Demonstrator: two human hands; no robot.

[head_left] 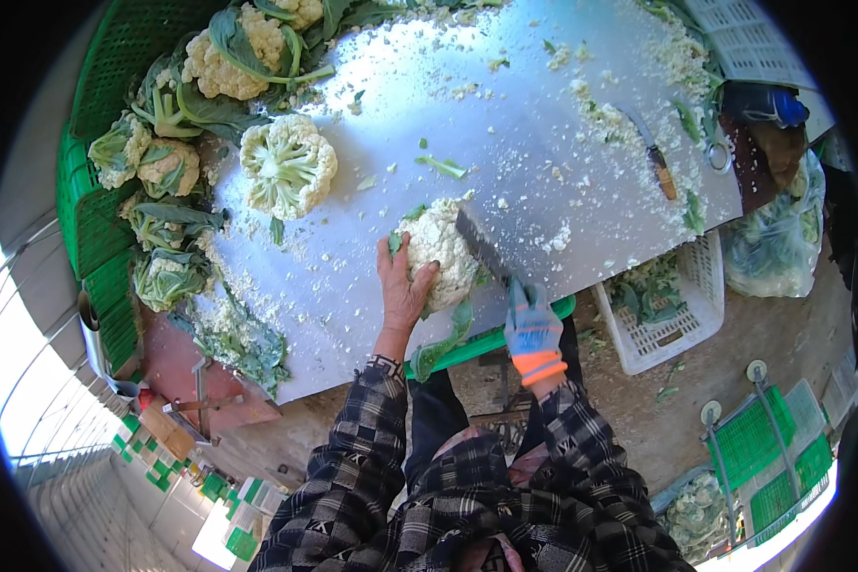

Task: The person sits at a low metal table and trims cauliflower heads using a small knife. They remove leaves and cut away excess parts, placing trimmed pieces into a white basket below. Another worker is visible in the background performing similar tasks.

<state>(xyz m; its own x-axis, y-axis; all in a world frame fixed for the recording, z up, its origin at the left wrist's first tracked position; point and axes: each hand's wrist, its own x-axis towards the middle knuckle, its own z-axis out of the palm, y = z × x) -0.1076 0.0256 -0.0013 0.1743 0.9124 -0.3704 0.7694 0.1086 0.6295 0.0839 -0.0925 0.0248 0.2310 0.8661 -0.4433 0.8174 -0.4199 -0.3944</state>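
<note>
My left hand (405,289), bare, presses on a white cauliflower head (440,247) near the front edge of the metal-topped table (314,357). Gripped in my right hand (535,325), which wears a blue and orange glove, is a broad-bladed knife (482,244). Its blade lies at the right side of the cauliflower; whether it touches cannot be told. A green leaf (447,343) hangs below the head at the table edge. Farther left, a trimmed cauliflower (288,166) lies with its cut stem side up.
Leafy cauliflowers (168,168) crowd the table's left side beside green crates (107,236). A curved knife with a wooden handle (661,171) lies at the right among crumbs. Below the right edge are a white crate of leaves (708,286) and a filled plastic bag (779,243).
</note>
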